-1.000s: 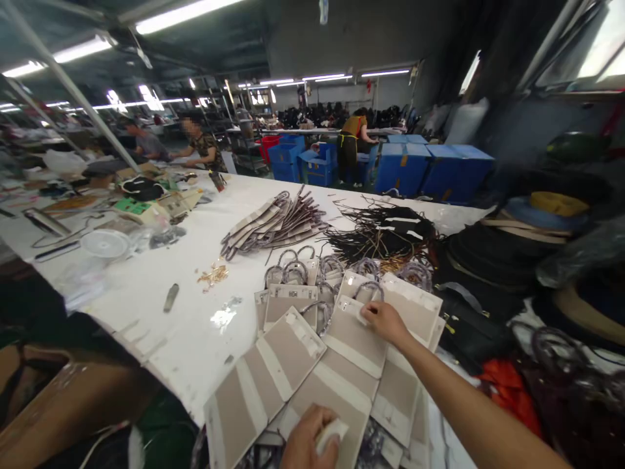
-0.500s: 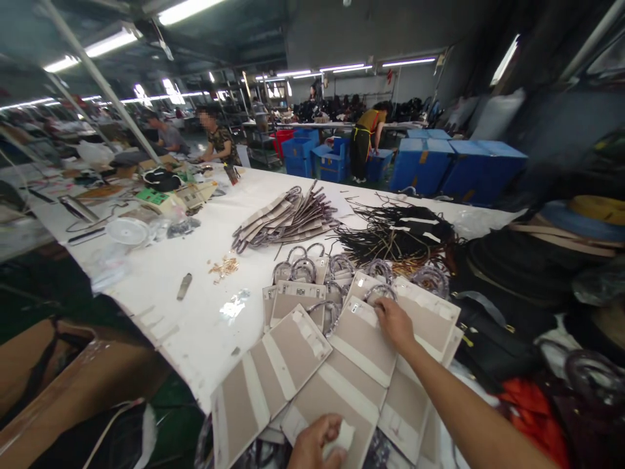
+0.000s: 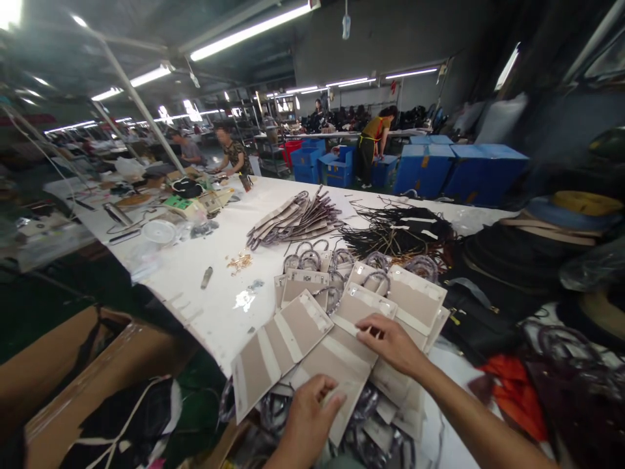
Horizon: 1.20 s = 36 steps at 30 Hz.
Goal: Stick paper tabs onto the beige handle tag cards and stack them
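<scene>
Several beige bag panels [image 3: 288, 335] with white strips and ring handles lie fanned out near the front edge of the white table [image 3: 215, 299]. My right hand [image 3: 390, 342] rests on the middle panel [image 3: 342, 355], fingers pinched on its upper white strip. At that same panel's lower edge my left hand [image 3: 307, 417] curls its fingers round the border. More panels with ring handles [image 3: 312, 267] lie just beyond.
A stack of handled panels [image 3: 293, 225] and a heap of black straps [image 3: 395, 238] lie farther back. Small metal parts [image 3: 239, 262] sit mid-table. Dark bags [image 3: 517, 267] pile at the right. Cardboard boxes [image 3: 97, 384] stand lower left. Blue crates [image 3: 439, 169] and other people stand behind.
My right hand slid down from the top of the far panel to the middle panel. My left hand no longer shows the white piece and now grips the panel's edge.
</scene>
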Each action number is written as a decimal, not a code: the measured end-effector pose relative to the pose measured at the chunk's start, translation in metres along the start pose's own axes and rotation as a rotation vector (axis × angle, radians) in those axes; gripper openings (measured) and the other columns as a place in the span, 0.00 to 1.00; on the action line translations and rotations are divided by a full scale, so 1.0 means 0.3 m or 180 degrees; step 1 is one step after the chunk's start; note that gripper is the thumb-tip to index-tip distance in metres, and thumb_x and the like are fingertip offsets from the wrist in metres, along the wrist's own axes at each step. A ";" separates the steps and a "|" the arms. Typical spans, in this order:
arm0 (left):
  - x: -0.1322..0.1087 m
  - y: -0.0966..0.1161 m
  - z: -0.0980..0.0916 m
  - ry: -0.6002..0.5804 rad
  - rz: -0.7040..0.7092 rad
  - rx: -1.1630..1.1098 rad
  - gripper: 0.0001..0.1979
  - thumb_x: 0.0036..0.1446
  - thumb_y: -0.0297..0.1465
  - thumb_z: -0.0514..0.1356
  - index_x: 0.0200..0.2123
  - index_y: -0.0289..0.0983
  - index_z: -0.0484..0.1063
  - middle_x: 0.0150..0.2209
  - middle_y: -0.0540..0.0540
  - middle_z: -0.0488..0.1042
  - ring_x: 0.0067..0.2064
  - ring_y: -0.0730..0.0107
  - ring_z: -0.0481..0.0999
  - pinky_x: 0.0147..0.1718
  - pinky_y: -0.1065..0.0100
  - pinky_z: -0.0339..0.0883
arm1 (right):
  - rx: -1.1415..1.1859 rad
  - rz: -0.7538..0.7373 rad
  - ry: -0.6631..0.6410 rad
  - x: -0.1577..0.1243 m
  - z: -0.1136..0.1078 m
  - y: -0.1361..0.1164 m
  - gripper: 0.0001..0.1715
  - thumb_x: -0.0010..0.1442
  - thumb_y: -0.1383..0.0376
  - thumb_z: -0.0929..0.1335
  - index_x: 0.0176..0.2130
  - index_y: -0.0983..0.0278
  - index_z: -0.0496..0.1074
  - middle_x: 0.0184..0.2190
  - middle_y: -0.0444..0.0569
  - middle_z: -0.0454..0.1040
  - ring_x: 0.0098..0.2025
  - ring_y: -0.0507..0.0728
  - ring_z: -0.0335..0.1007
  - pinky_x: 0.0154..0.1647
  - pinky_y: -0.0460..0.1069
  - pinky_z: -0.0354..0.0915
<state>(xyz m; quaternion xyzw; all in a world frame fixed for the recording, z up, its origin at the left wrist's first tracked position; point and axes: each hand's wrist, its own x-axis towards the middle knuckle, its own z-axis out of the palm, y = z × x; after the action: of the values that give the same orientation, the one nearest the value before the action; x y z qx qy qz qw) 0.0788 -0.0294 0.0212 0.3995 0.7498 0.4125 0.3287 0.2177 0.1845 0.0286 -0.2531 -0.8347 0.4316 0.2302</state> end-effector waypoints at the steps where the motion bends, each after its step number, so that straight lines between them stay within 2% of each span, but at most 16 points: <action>1: -0.006 0.009 0.002 0.0028 0.0065 0.0128 0.05 0.57 0.31 0.61 0.31 0.37 0.77 0.31 0.49 0.79 0.36 0.64 0.77 0.36 0.68 0.64 | 0.0112 -0.0195 -0.0274 -0.043 0.008 -0.061 0.13 0.64 0.57 0.70 0.45 0.58 0.78 0.40 0.48 0.77 0.40 0.56 0.72 0.42 0.49 0.66; 3: -0.016 0.023 0.009 0.0016 0.0216 0.0384 0.05 0.57 0.30 0.61 0.31 0.38 0.76 0.30 0.50 0.77 0.34 0.65 0.75 0.35 0.68 0.62 | -0.0066 -0.0546 -0.0605 -0.118 0.025 -0.155 0.10 0.63 0.59 0.71 0.44 0.57 0.79 0.39 0.47 0.77 0.41 0.55 0.72 0.43 0.49 0.65; 5: -0.027 0.033 0.018 -0.0005 0.0381 0.0607 0.05 0.58 0.30 0.60 0.31 0.38 0.76 0.30 0.50 0.77 0.34 0.65 0.75 0.34 0.69 0.62 | -0.0616 -0.0721 -0.0690 -0.168 0.039 -0.206 0.04 0.62 0.62 0.72 0.39 0.58 0.79 0.37 0.46 0.77 0.43 0.56 0.71 0.45 0.49 0.62; 8: -0.044 0.037 0.030 -0.0040 0.0593 0.0890 0.06 0.60 0.30 0.60 0.32 0.39 0.75 0.31 0.49 0.78 0.35 0.65 0.77 0.35 0.68 0.62 | -0.1350 -0.0718 -0.0783 -0.198 0.044 -0.230 0.04 0.62 0.63 0.71 0.33 0.59 0.77 0.35 0.46 0.76 0.43 0.57 0.71 0.45 0.51 0.58; 13: -0.051 0.017 0.025 -0.0075 0.1108 0.1604 0.06 0.62 0.27 0.58 0.33 0.41 0.74 0.32 0.49 0.79 0.35 0.65 0.80 0.34 0.68 0.62 | -0.1594 -0.0600 -0.1013 -0.191 0.054 -0.240 0.05 0.61 0.61 0.70 0.34 0.59 0.77 0.35 0.45 0.77 0.43 0.57 0.71 0.48 0.53 0.56; 17: -0.019 -0.012 0.001 0.0126 0.1641 0.1936 0.09 0.64 0.26 0.55 0.31 0.41 0.70 0.29 0.48 0.76 0.31 0.67 0.79 0.30 0.68 0.61 | -0.1559 -0.0439 -0.1008 -0.144 0.110 -0.202 0.02 0.57 0.65 0.70 0.34 0.59 0.77 0.34 0.45 0.77 0.42 0.57 0.71 0.49 0.53 0.56; 20: 0.011 -0.041 -0.013 0.0226 0.2028 0.1956 0.12 0.66 0.25 0.53 0.29 0.41 0.69 0.27 0.48 0.74 0.29 0.68 0.78 0.28 0.68 0.60 | -0.1570 -0.0270 -0.0672 -0.066 0.135 -0.121 0.05 0.56 0.68 0.68 0.31 0.61 0.75 0.32 0.46 0.77 0.40 0.57 0.71 0.47 0.53 0.57; 22: 0.029 -0.068 -0.012 0.0178 0.2260 0.1786 0.12 0.65 0.25 0.53 0.29 0.41 0.70 0.25 0.49 0.74 0.27 0.69 0.77 0.26 0.68 0.59 | -0.1311 -0.0043 -0.0361 0.013 0.125 -0.048 0.09 0.59 0.67 0.66 0.29 0.62 0.75 0.31 0.47 0.76 0.38 0.57 0.71 0.45 0.51 0.59; 24: 0.050 -0.103 -0.004 0.0066 0.2048 0.1374 0.10 0.63 0.27 0.56 0.29 0.40 0.72 0.26 0.49 0.75 0.28 0.69 0.77 0.27 0.69 0.59 | -0.0846 0.0285 -0.0060 0.113 0.099 0.030 0.13 0.62 0.62 0.64 0.29 0.61 0.75 0.31 0.47 0.77 0.37 0.57 0.72 0.42 0.50 0.62; 26: 0.075 -0.142 0.008 -0.0059 0.1248 0.0838 0.07 0.61 0.30 0.60 0.30 0.40 0.73 0.26 0.50 0.76 0.29 0.69 0.77 0.28 0.70 0.60 | -0.0607 0.0672 0.0205 0.225 0.072 0.105 0.17 0.63 0.57 0.63 0.30 0.62 0.75 0.32 0.47 0.78 0.37 0.58 0.73 0.40 0.49 0.64; 28: 0.102 -0.181 0.021 -0.0170 0.0299 0.0348 0.06 0.59 0.32 0.61 0.29 0.39 0.73 0.25 0.52 0.74 0.28 0.69 0.74 0.28 0.71 0.59 | -0.0721 0.0952 0.0305 0.334 0.059 0.173 0.20 0.64 0.54 0.62 0.30 0.62 0.76 0.31 0.48 0.79 0.36 0.59 0.74 0.38 0.49 0.64; 30: 0.126 -0.214 0.033 -0.0233 -0.0284 -0.0021 0.07 0.58 0.34 0.60 0.29 0.39 0.72 0.23 0.53 0.70 0.27 0.70 0.70 0.27 0.70 0.57 | -0.0939 0.1113 0.0269 0.424 0.064 0.232 0.22 0.64 0.54 0.62 0.29 0.63 0.76 0.29 0.48 0.79 0.34 0.59 0.74 0.34 0.49 0.62; 33: 0.151 -0.242 0.044 -0.0374 -0.0583 -0.0311 0.06 0.56 0.34 0.59 0.30 0.38 0.72 0.23 0.55 0.66 0.27 0.71 0.66 0.28 0.70 0.55 | -0.1244 0.1271 0.0207 0.501 0.094 0.301 0.22 0.64 0.54 0.63 0.29 0.63 0.77 0.27 0.49 0.79 0.32 0.58 0.74 0.30 0.49 0.56; 36: 0.165 -0.244 0.045 -0.0585 -0.0668 -0.0351 0.04 0.55 0.32 0.59 0.31 0.38 0.71 0.24 0.55 0.64 0.28 0.70 0.66 0.28 0.70 0.54 | -0.1587 0.1396 0.0241 0.521 0.126 0.343 0.19 0.64 0.53 0.65 0.32 0.62 0.79 0.31 0.51 0.81 0.35 0.59 0.74 0.30 0.49 0.53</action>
<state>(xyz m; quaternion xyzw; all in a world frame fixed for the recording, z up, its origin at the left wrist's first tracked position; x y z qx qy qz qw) 0.0431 -0.0065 -0.0573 0.3364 0.7304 0.3780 0.4588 0.0984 0.3103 -0.0514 -0.4911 -0.8310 0.2437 0.0937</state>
